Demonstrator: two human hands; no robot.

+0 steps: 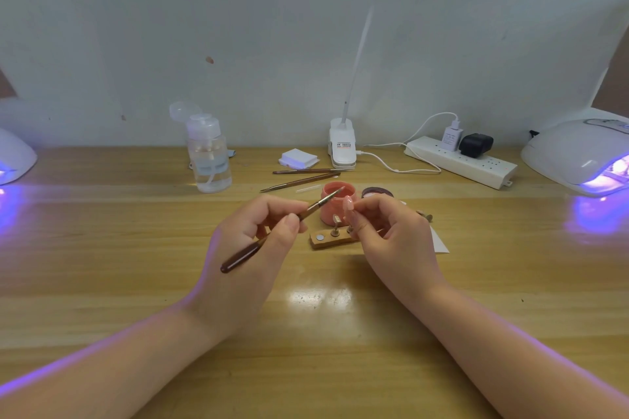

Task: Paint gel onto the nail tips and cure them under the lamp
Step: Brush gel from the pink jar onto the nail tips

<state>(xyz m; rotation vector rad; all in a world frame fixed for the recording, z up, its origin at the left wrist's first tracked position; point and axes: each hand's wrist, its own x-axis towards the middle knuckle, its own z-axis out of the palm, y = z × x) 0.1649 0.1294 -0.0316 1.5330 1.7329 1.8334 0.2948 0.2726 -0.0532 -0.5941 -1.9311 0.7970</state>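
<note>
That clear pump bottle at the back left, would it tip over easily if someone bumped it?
Probably fairly easily. The pump bottle is tall for its narrow base, and its flip cap stands open on top. The clear liquid inside seems to fill much of it, which likely steadies it somewhat. On the smooth wooden table it might slide before toppling.
</note>
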